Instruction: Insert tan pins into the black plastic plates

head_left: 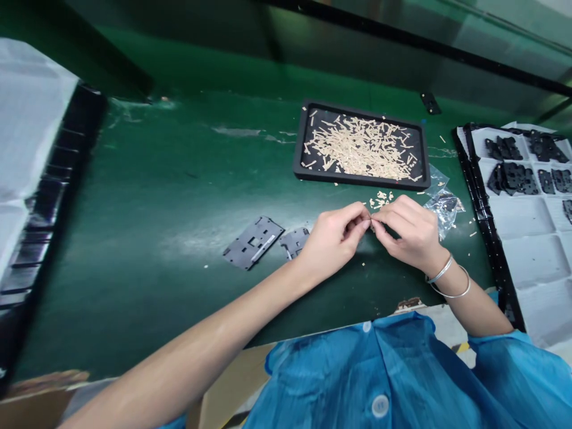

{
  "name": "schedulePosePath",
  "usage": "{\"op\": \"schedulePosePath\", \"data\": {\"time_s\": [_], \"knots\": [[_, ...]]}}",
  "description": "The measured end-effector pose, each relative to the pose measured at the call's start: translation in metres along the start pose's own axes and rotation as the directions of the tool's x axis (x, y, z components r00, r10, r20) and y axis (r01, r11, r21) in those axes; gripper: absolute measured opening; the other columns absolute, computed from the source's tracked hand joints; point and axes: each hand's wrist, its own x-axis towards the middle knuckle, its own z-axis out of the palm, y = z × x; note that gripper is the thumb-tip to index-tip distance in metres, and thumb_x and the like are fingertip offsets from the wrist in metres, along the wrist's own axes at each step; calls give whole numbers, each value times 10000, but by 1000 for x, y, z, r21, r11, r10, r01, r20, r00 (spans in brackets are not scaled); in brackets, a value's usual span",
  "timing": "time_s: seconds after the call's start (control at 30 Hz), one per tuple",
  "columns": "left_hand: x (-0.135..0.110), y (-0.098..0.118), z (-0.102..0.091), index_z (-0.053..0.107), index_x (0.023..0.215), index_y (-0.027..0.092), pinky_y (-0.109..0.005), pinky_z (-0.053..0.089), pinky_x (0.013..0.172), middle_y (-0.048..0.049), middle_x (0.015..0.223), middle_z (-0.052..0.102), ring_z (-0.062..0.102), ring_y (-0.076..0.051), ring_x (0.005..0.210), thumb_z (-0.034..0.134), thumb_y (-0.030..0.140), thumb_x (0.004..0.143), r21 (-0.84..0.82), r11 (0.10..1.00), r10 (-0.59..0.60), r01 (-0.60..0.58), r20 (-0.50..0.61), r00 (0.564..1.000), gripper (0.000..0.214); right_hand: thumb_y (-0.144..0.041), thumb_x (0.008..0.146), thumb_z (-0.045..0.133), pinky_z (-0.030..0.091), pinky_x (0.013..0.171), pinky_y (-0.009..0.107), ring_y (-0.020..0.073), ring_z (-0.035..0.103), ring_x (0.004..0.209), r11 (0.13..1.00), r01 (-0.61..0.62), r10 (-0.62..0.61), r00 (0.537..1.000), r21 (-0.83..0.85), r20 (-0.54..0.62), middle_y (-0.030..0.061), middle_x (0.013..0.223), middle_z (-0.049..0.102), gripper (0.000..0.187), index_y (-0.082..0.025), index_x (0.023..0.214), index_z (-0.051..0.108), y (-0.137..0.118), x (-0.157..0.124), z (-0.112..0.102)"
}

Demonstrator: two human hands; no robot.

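My left hand [333, 238] and my right hand [409, 229] meet fingertip to fingertip over the green table. Both are closed in a pinch, and what sits between the fingertips is too small to name. Just beyond them lies a little heap of pale strip pieces [381, 199]. A black tray [298, 156] behind the hands holds a pile of pale thin strips [357, 146]. Left of my left hand, a dark flat plastic part [252, 243] with a square cutout lies on the table. A second dark part [295, 240] is partly covered by that hand.
A crumpled clear plastic bag [444, 208] lies right of my right hand. Farther right, a white compartment tray [527, 217] holds several black parts [513, 177]. One black part [430, 103] lies at the back. Another white tray [33, 137] with a black edge stands at the left.
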Motion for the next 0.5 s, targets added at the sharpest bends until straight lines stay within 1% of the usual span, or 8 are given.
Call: {"op": "schedulePosePath", "data": {"time_s": [0.13,0.2,0.27,0.33,0.4,0.43,0.5], "knots": [[1,2,-2,485,708,184,-229,327,521,35,571,456,404,-102,522,488,246,841,-126,988,-84,93,70,994,147,-146,896,535,470,603,291,165,590,684,999,-5,6,1000,46,-23,49,693,676,200,-181,724,632,-1,1,-1],[1,2,-3,486,711,182,-228,319,512,34,563,460,401,-99,516,500,251,841,-173,979,-95,109,84,992,148,-152,897,529,470,609,293,164,592,683,997,-35,35,999,73,-8,46,695,671,206,-189,717,620,-1,1,-1],[2,3,-3,489,708,179,-222,318,507,33,559,469,404,-93,514,519,246,835,-242,963,-94,116,102,990,147,-149,893,525,482,616,298,163,598,677,995,-69,70,997,70,-21,41,706,683,201,-197,720,617,0,2,-2],[2,4,-4,489,698,178,-217,317,495,36,552,478,403,-85,502,539,245,826,-320,938,-90,129,134,987,152,-144,881,538,493,622,301,161,607,665,991,-129,132,988,32,-80,33,712,695,180,-203,732,620,4,2,-3],[2,6,-5,487,683,179,-214,315,482,38,551,492,402,-77,486,554,250,821,-374,916,-91,142,150,984,168,-132,866,555,500,634,307,163,616,660,976,-216,213,966,-1,-147,27,702,694,154,-205,750,627,9,2,-4],[2,7,-5,486,678,180,-212,315,478,38,551,498,404,-74,482,560,254,821,-390,909,-94,144,143,985,177,-112,859,548,503,645,312,168,624,675,966,-260,256,954,-6,-157,31,720,699,152,-202,777,638,11,2,-5],[2,7,-4,499,694,178,-210,319,476,36,557,512,411,-72,484,573,264,828,-413,900,-106,138,100,989,176,-61,847,505,507,658,321,180,642,740,944,-328,329,934,30,-137,47,802,719,209,-197,847,664,13,2,-5]]}}
